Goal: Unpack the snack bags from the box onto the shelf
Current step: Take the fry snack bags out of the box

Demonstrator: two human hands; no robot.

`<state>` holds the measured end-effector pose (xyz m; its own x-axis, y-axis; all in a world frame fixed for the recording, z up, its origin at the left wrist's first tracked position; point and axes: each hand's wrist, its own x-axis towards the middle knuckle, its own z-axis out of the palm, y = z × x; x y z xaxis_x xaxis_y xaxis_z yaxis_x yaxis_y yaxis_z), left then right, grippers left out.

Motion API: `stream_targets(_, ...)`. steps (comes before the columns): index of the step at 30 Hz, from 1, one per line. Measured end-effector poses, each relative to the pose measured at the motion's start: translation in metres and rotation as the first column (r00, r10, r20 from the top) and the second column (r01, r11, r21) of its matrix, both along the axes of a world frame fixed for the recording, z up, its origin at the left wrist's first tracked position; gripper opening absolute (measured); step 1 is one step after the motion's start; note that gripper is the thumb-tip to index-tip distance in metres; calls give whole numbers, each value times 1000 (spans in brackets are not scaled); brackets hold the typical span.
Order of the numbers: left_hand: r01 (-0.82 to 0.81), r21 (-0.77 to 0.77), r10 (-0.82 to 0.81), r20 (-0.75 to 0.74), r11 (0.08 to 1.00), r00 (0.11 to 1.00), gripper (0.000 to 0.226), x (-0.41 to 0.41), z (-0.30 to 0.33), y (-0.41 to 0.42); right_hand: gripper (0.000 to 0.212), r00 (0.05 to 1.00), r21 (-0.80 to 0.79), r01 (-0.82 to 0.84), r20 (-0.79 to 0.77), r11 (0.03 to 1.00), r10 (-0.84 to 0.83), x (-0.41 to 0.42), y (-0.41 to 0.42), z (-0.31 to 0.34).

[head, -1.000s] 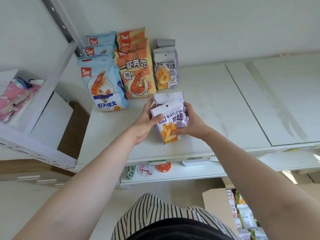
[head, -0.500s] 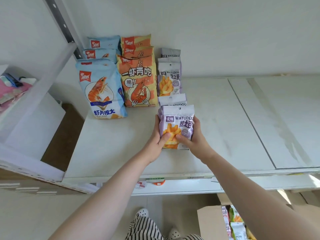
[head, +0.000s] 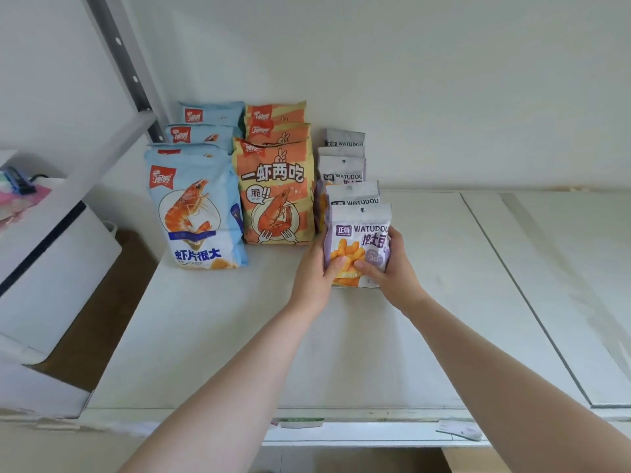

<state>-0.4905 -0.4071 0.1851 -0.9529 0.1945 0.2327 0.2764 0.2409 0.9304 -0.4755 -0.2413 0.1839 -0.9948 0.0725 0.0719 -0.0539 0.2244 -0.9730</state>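
White shelf (head: 211, 336) boards are carrying everything. We are gripping the purple bag (head: 358, 245) upright on them, left hand (head: 312, 279) and right hand (head: 392, 273) fingers curled round its lower sides. Behind it matching bags (head: 343, 165) are standing; left of it, orange bags (head: 275, 196) and blue bags (head: 194, 209).

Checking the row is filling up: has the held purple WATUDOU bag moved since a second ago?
Yes. The purple WATUDOU bag went back from the shelf front edge toward the standing purple bags.
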Motion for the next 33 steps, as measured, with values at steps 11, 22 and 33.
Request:
stream_targets(11,-78,-82,75,-33,994,997,72,-17,-25,-4,80,987,108,-152,-31,982,156,-45,8,-15)
stream_targets(22,-82,-58,84,37,995,996,71,-21,-28,1,99,985,125,-152,-67,981,161,-48,7,-5)
stream_targets(33,-39,-100,42,27,994,999,69,-22,-31,8,74,995,-100,-91,-43,991,87,-48,-13,-13)
